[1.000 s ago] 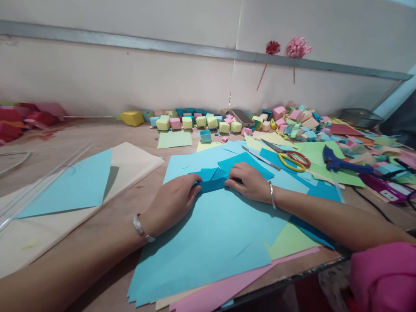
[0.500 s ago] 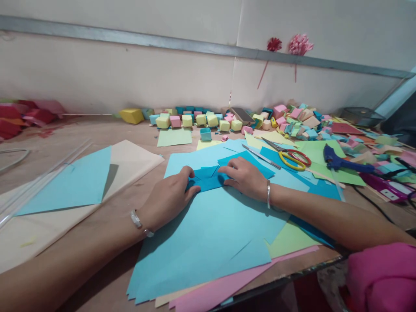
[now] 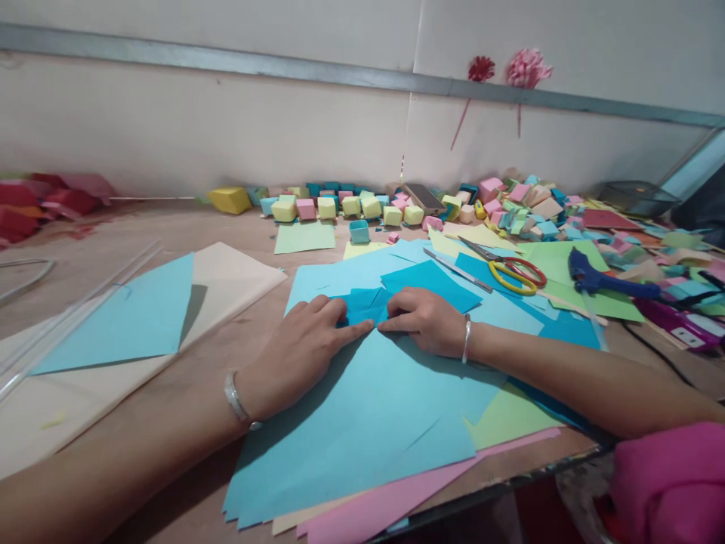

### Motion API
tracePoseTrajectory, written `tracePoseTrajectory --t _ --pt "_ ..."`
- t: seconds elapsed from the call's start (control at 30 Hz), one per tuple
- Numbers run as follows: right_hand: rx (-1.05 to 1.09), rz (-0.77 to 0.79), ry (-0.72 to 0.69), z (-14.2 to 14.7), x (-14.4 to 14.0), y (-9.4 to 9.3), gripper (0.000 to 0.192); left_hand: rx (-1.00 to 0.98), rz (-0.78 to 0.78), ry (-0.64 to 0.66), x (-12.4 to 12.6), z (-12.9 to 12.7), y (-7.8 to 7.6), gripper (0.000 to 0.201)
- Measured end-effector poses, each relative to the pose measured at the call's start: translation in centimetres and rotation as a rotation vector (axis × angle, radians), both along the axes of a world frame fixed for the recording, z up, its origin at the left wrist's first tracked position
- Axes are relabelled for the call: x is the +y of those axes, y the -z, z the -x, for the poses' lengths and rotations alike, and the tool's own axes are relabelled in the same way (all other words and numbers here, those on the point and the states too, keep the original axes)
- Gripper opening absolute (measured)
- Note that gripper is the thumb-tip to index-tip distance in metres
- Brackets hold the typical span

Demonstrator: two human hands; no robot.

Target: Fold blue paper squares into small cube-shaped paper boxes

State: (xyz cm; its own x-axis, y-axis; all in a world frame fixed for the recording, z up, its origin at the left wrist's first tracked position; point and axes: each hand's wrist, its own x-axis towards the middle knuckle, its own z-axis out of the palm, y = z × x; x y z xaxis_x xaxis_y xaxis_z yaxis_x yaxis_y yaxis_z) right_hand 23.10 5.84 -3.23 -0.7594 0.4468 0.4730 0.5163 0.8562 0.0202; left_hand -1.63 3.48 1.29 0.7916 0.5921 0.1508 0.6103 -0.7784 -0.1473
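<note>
Folded blue paper: small, darker teal than the sheets under it, partly folded with creased flaps showing. Lies flat on the light blue sheet, pinned between both hands, near edge covered by fingertips.

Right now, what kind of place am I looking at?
Probably a paper-craft workbench: coloured sheets cover the table, rows of small folded paper boxes line the wall, and scissors lie beside a glue gun.
</note>
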Motion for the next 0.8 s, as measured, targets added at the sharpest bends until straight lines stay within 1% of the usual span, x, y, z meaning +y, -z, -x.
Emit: tracePoseTrajectory --t 0.17,0.27,0.37,0.47,0.53,0.63,0.7,0.8 --pt "-0.079 -0.18 0.032 0.5 -0.7 -0.6 0.024 0.151 -0.08 0.022 -0.5 -0.3 -0.2 0.034" --pt "-0.166 -0.258 0.089 0.6 -1.2 -1.3 0.031 0.246 -0.078 0.011 -1.2 -0.5 -0.7 0.028" --pt "-0.205 -0.288 0.147 0.4 -1.5 -1.5 0.032 0.366 -0.049 -0.055 -2.6 -0.8 -1.3 0.029" --pt "-0.202 -0.281 0.177 0.3 -1.8 -1.4 0.03 0.486 -0.076 -0.133 -4.0 -1.2 -1.8 0.031" --pt "-0.204 -0.271 0.175 0.4 -2.0 -1.3 0.029 0.544 -0.105 -0.169 -4.7 -1.3 -1.8 0.032" --pt "-0.227 -0.28 0.18 0.4 -2.4 -1.4 0.032 0.561 -0.121 -0.177 -5.1 -1.1 -1.4 0.031" --pt "-0.246 -0.302 0.196 0.3 -2.5 -1.5 0.034 0.556 -0.133 -0.205 -5.1 -0.7 -1.2 0.031" --pt "-0.25 -0.327 0.182 0.1 -2.5 -1.7 0.035 0.515 -0.154 -0.247 -5.3 -0.3 -1.3 0.031"
